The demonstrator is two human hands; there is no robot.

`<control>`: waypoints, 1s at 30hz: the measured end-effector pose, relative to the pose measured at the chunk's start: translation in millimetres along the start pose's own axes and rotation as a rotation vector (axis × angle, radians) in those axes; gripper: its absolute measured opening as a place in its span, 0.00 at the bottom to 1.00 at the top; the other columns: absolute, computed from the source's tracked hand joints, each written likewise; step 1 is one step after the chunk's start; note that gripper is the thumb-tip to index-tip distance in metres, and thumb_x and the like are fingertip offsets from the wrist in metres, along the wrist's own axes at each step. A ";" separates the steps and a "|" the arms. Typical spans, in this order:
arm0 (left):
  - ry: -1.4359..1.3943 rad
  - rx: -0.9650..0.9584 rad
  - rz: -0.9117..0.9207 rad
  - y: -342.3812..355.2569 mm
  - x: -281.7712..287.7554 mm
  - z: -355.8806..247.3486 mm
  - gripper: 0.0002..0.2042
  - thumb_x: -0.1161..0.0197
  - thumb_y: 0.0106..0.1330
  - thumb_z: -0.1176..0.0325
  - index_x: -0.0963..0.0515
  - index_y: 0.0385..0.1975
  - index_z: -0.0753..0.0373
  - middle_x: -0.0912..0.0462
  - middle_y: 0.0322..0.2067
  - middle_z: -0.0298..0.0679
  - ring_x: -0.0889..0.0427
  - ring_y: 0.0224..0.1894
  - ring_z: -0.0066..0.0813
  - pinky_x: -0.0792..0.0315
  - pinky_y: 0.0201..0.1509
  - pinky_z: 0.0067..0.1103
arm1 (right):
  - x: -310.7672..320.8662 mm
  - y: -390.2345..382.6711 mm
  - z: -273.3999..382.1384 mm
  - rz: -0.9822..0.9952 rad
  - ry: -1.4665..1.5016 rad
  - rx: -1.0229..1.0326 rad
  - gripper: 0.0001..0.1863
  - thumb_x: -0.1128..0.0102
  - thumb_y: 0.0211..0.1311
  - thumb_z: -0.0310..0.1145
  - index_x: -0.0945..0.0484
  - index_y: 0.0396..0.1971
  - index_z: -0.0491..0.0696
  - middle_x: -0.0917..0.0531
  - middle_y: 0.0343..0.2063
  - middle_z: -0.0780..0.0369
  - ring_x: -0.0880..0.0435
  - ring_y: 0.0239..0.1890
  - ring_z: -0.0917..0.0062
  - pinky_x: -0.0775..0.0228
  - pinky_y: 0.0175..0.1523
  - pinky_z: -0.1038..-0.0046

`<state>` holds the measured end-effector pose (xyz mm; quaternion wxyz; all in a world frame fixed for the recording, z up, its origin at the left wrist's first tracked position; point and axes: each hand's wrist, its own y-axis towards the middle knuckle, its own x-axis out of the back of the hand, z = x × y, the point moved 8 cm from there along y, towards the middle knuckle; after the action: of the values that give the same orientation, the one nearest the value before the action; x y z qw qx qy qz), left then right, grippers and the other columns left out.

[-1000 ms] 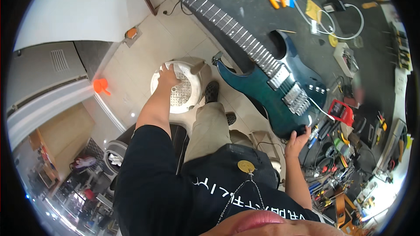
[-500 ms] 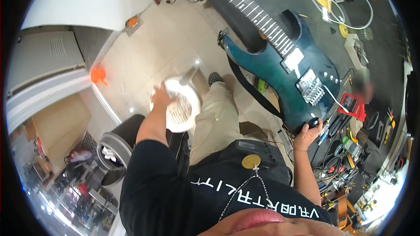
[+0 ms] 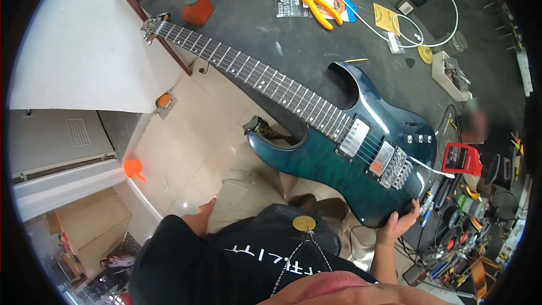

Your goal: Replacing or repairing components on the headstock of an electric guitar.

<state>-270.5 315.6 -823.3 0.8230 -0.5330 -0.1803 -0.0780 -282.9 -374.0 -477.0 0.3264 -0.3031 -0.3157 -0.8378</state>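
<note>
A dark teal electric guitar [image 3: 307, 155] lies face up across the front edge of the dark workbench. Its neck points far left and its body overhangs toward my lap. My right hand [image 3: 395, 226] grips the near right end of the body, thumb and fingers against its rim. A white-tipped tremolo bar [image 3: 432, 169] sticks out rightward from the bridge. My left hand [image 3: 208, 210] is low beside my left thigh, mostly hidden behind my leg and sleeve; its fingers do not show clearly.
Orange-handled cutters [image 3: 322, 11], a white cable [image 3: 454, 17] and a white parts box [image 3: 449, 76] lie on the workbench [image 3: 248, 22]. A red case [image 3: 462, 158] and tangled tools crowd the right. On the tiled floor at left is an orange scoop-like thing [image 3: 134, 169].
My left hand has come off the white round stool and down beside my thigh; the stool is now out of sight. The view has shifted, showing the guitar's whole neck. My right hand stays at the body's end.
</note>
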 end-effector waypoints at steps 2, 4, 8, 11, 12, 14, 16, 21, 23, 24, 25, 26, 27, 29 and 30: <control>0.002 -0.030 -0.017 24.9 8.0 -6.5 0.46 0.30 0.65 0.37 0.34 0.75 0.64 0.19 0.63 0.57 0.24 0.71 0.50 0.27 0.72 0.43 | -1.0 -4.1 -3.1 -0.046 0.026 -0.021 0.45 0.46 0.75 0.63 0.35 0.70 0.35 0.31 0.67 0.47 0.32 0.72 0.58 0.46 0.79 0.56; 0.014 -0.077 -0.033 54.4 15.6 -13.0 0.43 0.31 0.66 0.39 0.31 0.73 0.65 0.18 0.63 0.57 0.23 0.71 0.49 0.27 0.71 0.42 | -0.4 -4.9 2.1 -0.086 0.030 -0.020 0.45 0.45 0.75 0.64 0.34 0.70 0.35 0.29 0.66 0.48 0.31 0.71 0.58 0.45 0.78 0.57; 0.063 -0.280 -0.017 126.4 42.4 -37.4 0.38 0.33 0.69 0.41 0.26 0.70 0.65 0.16 0.61 0.56 0.21 0.69 0.47 0.26 0.71 0.42 | -0.6 1.3 8.9 -0.129 -0.015 0.008 0.42 0.44 0.76 0.61 0.31 0.68 0.35 0.26 0.65 0.47 0.27 0.69 0.56 0.40 0.75 0.57; 0.185 -0.725 -0.004 160.0 144.9 15.7 0.34 0.34 0.70 0.44 0.22 0.67 0.65 0.14 0.59 0.55 0.19 0.68 0.46 0.26 0.71 0.41 | -29.2 9.0 19.0 -0.166 0.114 0.012 0.38 0.43 0.76 0.56 0.29 0.69 0.37 0.22 0.63 0.46 0.25 0.67 0.55 0.37 0.74 0.58; 0.267 -0.894 -0.333 148.1 193.1 -32.1 0.20 0.37 0.72 0.56 0.12 0.52 0.65 0.11 0.52 0.55 0.12 0.58 0.46 0.22 0.63 0.41 | -25.8 13.9 19.0 -0.155 0.083 0.007 0.38 0.42 0.76 0.55 0.29 0.70 0.39 0.22 0.64 0.45 0.24 0.67 0.55 0.36 0.74 0.58; -0.238 -0.962 -0.478 60.8 286.1 -188.0 0.12 0.36 0.71 0.63 0.15 0.44 0.66 0.09 0.40 0.52 0.11 0.40 0.42 0.19 0.45 0.35 | 22.6 12.4 -26.1 -0.232 0.027 -0.170 0.37 0.40 0.75 0.55 0.26 0.69 0.40 0.18 0.62 0.46 0.20 0.65 0.55 0.32 0.71 0.59; -0.852 -1.222 -0.392 -51.2 374.6 -208.4 0.10 0.36 0.73 0.64 0.18 0.43 0.64 0.12 0.35 0.43 0.16 0.33 0.31 0.23 0.37 0.28 | 41.9 20.7 -24.9 -0.127 -0.046 -0.359 0.35 0.40 0.75 0.55 0.23 0.67 0.40 0.16 0.61 0.46 0.17 0.64 0.57 0.29 0.69 0.61; -1.565 -1.677 -0.097 -203.1 467.2 -146.3 0.10 0.40 0.82 0.61 0.21 0.53 0.59 0.16 0.38 0.35 0.21 0.34 0.21 0.28 0.38 0.19 | 4.6 59.4 34.7 -0.304 -0.251 -0.193 0.24 0.30 0.65 0.47 0.16 0.52 0.44 0.12 0.50 0.53 0.13 0.54 0.56 0.24 0.63 0.58; -1.609 -1.685 -0.064 -223.0 468.8 -148.5 0.11 0.42 0.83 0.59 0.22 0.54 0.59 0.15 0.39 0.36 0.19 0.35 0.21 0.26 0.39 0.19 | 3.4 72.7 90.4 -0.403 -0.210 0.229 0.14 0.24 0.60 0.37 0.18 0.37 0.46 0.15 0.39 0.56 0.16 0.47 0.57 0.24 0.55 0.57; -1.632 -1.660 -0.038 -232.2 466.7 -151.0 0.12 0.42 0.84 0.59 0.22 0.54 0.59 0.14 0.39 0.37 0.19 0.35 0.21 0.25 0.39 0.19 | -5.6 79.7 109.0 -0.309 -0.157 0.356 0.13 0.24 0.59 0.36 0.19 0.35 0.46 0.16 0.36 0.56 0.17 0.46 0.57 0.25 0.54 0.56; -1.616 -1.687 -0.018 -240.2 466.8 -159.0 0.12 0.42 0.84 0.59 0.22 0.54 0.59 0.14 0.39 0.37 0.19 0.35 0.21 0.25 0.39 0.19 | -21.8 88.6 116.5 -0.172 -0.070 0.405 0.13 0.23 0.59 0.38 0.19 0.33 0.47 0.16 0.35 0.58 0.17 0.46 0.58 0.26 0.54 0.57; -1.557 -1.704 0.002 -247.9 472.0 -159.5 0.11 0.42 0.84 0.59 0.22 0.54 0.59 0.14 0.39 0.36 0.18 0.35 0.21 0.25 0.39 0.18 | -40.6 95.0 130.8 -0.028 0.030 0.449 0.14 0.22 0.59 0.39 0.19 0.32 0.48 0.16 0.34 0.59 0.18 0.46 0.59 0.26 0.54 0.58; -1.507 -1.717 0.020 -250.8 473.8 -162.9 0.11 0.42 0.84 0.59 0.22 0.53 0.59 0.14 0.39 0.36 0.18 0.35 0.21 0.24 0.39 0.18 | -51.7 99.4 143.9 0.023 -0.042 0.492 0.15 0.21 0.58 0.41 0.19 0.30 0.49 0.17 0.33 0.60 0.18 0.45 0.60 0.26 0.53 0.58; -1.474 -1.696 -0.002 -245.6 474.9 -161.3 0.10 0.42 0.83 0.60 0.22 0.52 0.59 0.14 0.39 0.35 0.18 0.34 0.20 0.24 0.40 0.18 | -69.8 110.2 156.7 0.109 -0.061 0.524 0.18 0.18 0.55 0.46 0.19 0.27 0.50 0.17 0.31 0.62 0.18 0.43 0.63 0.26 0.50 0.61; -1.447 -1.666 -0.026 -240.2 473.8 -159.2 0.09 0.41 0.83 0.62 0.22 0.51 0.59 0.14 0.38 0.34 0.18 0.34 0.20 0.24 0.40 0.18 | -71.5 113.4 155.6 0.113 -0.061 0.529 0.18 0.18 0.55 0.46 0.19 0.27 0.50 0.17 0.31 0.62 0.18 0.43 0.63 0.26 0.50 0.61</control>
<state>123.8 100.8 -497.7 -0.0947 -0.8385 -0.5161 0.1469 -109.0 -302.1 -394.5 0.4308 -0.2495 -0.5159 -0.6972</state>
